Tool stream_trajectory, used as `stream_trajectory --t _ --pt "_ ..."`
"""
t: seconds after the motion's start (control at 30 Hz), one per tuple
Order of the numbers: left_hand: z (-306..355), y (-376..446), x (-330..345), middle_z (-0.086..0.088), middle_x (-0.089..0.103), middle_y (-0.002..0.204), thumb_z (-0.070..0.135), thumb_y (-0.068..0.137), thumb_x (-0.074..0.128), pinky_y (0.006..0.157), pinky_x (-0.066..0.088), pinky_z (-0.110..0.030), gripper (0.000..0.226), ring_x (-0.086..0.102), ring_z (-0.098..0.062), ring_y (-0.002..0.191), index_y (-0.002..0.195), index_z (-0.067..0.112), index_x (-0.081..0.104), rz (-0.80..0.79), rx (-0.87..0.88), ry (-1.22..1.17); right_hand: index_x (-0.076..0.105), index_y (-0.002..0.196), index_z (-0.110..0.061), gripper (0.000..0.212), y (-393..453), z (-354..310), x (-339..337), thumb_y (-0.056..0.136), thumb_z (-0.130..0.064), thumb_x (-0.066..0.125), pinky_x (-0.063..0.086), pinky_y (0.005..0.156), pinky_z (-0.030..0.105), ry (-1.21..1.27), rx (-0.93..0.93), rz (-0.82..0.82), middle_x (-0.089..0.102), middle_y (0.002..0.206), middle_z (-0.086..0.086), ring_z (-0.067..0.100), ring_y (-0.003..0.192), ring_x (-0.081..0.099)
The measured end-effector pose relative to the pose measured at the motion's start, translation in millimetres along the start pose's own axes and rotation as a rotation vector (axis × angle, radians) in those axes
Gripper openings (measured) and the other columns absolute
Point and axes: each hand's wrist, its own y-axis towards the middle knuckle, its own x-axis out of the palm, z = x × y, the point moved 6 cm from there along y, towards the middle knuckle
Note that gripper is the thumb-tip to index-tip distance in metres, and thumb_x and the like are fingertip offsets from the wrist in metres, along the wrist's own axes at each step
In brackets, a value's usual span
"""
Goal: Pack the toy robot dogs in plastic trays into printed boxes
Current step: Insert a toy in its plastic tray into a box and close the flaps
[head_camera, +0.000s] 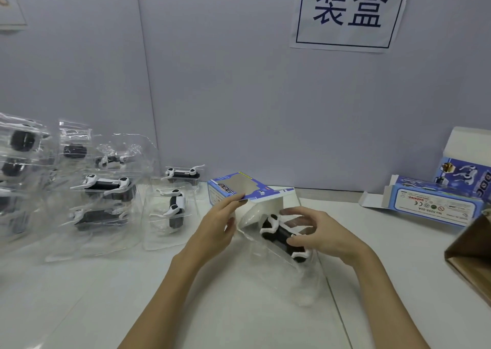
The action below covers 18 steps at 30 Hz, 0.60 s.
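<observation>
Forearms nearest camera. Right hand (pixel 317 233) grips clear tray (pixel 279 253) with toy dog (pixel 281 235), tray end at open mouth of printed box (pixel 247 189). Left hand (pixel 219 223) pinches box flap. Bare table (pixel 132 295) left-front. Brown carton (pixel 473 255) cut off right; stacked trays (pixel 93 189) left, glare-blurred.

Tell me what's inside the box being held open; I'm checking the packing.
The printed box shows only a white interior near its mouth. The toy dog in its tray sits at the opening; deeper inside is hidden.
</observation>
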Motion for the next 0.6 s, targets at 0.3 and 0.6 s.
stream_trajectory --t 0.3,0.6 --pt "3 2 1 0.022 0.044 0.156 -0.018 0.095 0.044 0.106 0.042 -0.02 0.065 0.044 -0.005 0.142 0.146 0.021 0.056 -0.084 0.078 -0.033 0.066 0.128 -0.043 0.057 1 8 -10 0.08 -0.017 0.084 0.057 0.075 0.015 0.005 0.018 0.08 0.074 0.111 -0.012 0.01 0.093 0.071" --pt "5 0 7 0.033 0.038 0.15 -0.018 0.093 0.043 0.107 0.037 -0.014 0.068 0.035 0.016 0.137 0.146 0.022 0.056 -0.075 0.054 -0.051 0.056 0.129 -0.04 0.062 7 15 -11 0.078 -0.014 0.081 0.052 0.071 0.024 0.058 0.092 0.22 0.071 0.115 -0.007 0.011 0.077 0.075"
